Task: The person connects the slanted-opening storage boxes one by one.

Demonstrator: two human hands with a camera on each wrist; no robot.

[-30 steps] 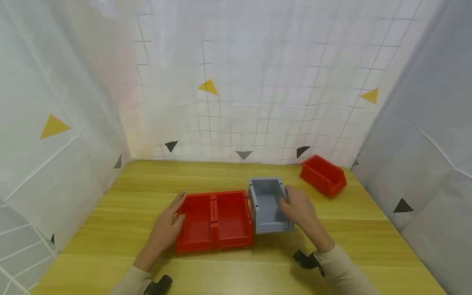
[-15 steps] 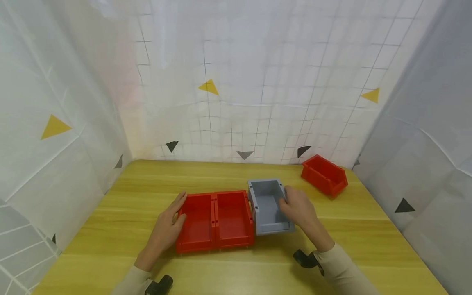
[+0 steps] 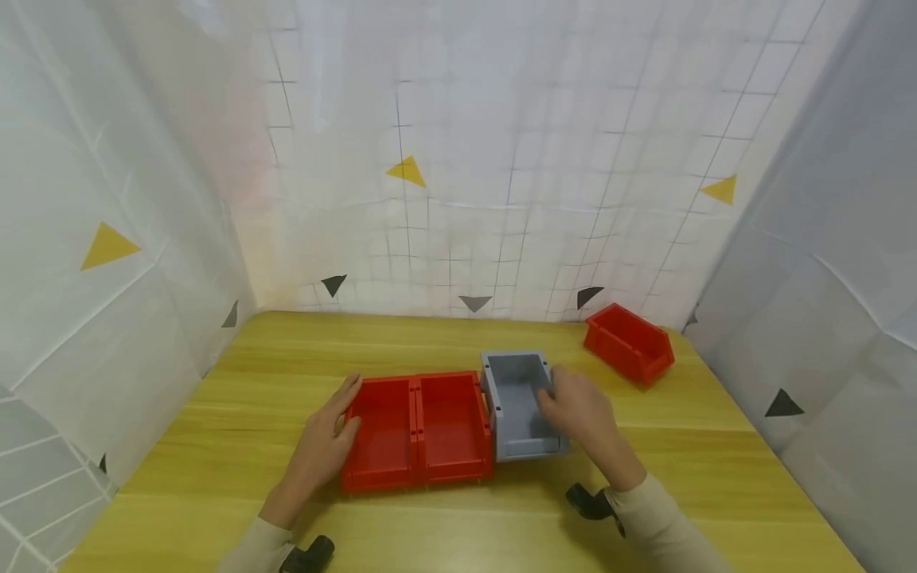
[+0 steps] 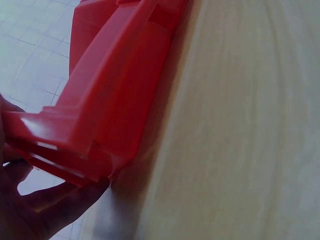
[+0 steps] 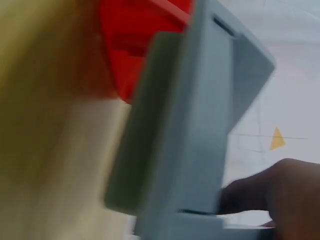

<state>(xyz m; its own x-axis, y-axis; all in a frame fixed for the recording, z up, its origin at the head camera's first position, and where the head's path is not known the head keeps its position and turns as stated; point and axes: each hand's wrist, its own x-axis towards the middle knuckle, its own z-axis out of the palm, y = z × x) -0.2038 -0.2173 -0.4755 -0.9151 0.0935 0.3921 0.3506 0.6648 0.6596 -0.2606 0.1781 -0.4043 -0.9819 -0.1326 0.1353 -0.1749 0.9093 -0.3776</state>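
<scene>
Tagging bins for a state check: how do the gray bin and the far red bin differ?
Hold: gray bin is in the right grip; far red bin is untouched.
Pose: gray bin runs nearly straight front-to-back; far red bin sits diagonally.
Place: gray bin is beside the red pair; far red bin stands alone.
Both are open-topped.

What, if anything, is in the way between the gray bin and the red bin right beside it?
Nothing visible stands between them. The gray bin, held by the right hand, is close beside the adjacent red bin, though whether they touch is unclear. The lone red bin sits farther back to the right, off that path.
</scene>
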